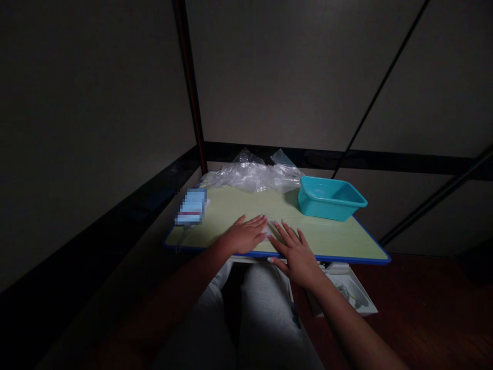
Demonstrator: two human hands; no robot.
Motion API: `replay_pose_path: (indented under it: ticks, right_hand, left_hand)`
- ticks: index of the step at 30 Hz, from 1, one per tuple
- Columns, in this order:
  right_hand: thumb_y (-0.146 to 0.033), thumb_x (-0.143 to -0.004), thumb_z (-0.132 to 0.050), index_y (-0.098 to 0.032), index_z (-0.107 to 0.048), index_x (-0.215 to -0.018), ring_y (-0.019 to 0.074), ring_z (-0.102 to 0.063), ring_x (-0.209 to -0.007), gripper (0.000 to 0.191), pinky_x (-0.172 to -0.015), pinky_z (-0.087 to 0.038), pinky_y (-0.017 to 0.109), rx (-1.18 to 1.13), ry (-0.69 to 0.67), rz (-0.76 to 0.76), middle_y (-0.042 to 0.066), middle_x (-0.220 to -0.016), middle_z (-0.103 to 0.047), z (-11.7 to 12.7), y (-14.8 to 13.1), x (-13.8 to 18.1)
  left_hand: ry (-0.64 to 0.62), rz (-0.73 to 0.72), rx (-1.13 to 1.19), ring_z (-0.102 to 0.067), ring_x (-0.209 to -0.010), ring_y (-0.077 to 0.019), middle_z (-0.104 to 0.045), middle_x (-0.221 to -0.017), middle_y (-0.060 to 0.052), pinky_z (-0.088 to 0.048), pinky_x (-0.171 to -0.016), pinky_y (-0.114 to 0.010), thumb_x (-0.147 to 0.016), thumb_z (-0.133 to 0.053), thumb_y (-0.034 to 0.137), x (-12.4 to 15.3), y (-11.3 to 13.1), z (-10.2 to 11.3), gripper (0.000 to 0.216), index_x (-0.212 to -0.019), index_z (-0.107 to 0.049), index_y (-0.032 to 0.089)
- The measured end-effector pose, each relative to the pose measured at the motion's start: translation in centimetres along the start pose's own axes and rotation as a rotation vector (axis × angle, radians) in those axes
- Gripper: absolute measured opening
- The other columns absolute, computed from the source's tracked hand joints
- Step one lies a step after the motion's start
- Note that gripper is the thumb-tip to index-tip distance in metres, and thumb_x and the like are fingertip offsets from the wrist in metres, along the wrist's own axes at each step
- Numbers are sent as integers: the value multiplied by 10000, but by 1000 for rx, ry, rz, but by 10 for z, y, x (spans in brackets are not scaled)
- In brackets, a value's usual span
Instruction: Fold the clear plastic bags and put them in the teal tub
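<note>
My left hand (248,234) lies flat near the front edge of the small table (239,203), fingers stretched out toward the right. Just beside it, my right hand (295,252) is spread, its fingertips on the tabletop and its thumb near the blue rim. Between the two hands shows a small whitish piece (268,228), thin and pale, partly covered by the fingers; I cannot make out its kind. Neither hand is wrapped round anything.
A turquoise plastic basin (327,210) stands at the table's back right. Crumpled clear plastic bags (254,174) lie along the back edge. At the left is a blurred-out phone-like screen (191,206). A white tray (358,293) sits low at the right, below the tabletop.
</note>
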State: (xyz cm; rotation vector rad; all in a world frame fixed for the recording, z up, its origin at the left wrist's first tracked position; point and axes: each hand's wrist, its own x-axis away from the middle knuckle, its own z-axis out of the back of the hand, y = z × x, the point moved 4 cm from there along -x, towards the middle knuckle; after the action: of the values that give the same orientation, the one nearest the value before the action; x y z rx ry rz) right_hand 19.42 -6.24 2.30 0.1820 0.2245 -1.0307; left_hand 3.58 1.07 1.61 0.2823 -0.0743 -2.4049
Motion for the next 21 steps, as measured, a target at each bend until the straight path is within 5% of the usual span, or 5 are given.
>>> replay_pose_path:
  ticks: [5, 10, 14, 21]
  right_hand:
    - [-498, -871, -479, -263, -368, -1401, 283, -51, -1405, 590, -1081, -114, 564, -3, 1, 2, 80, -1532, -145, -2, 1, 0]
    - [-493, -874, -469, -257, -363, -1404, 283, -66, -1404, 589, -1081, -115, 563, -15, 12, 2, 82, -1530, -153, -2, 1, 0]
    - [-473, -889, -447, -251, -383, -1393, 271, -80, -1404, 555, -1083, -109, 559, -20, 17, -5, 77, -1525, -174, -1, 0, 0]
    - [-503, -893, -417, -244, -360, -1404, 275, -85, -1403, 576, -1077, -95, 582, -51, 30, -1, 80, -1529, -144, 0, -1, -1]
  left_hand:
    - [40, 145, -36, -251, -1377, -221, -307, -1481, -68, -185, -1078, -555, -957, -288, 340, -4, -11, 5, 464, -1412, -305, 246]
    - [59, 38, -24, -178, -1398, -239, -292, -1492, -46, -162, -1065, -601, -958, -295, 369, -6, 0, 6, 449, -1404, -309, 312]
    - [5, 106, 2, -178, -1395, -274, -299, -1490, -34, -127, -1033, -663, -952, -316, 383, -3, 0, 1, 434, -1386, -324, 373]
    - [-55, 268, 13, -53, -1410, -314, -193, -1524, -67, -45, -1035, -658, -790, -385, 725, 9, -5, 12, 684, -1392, -296, 412]
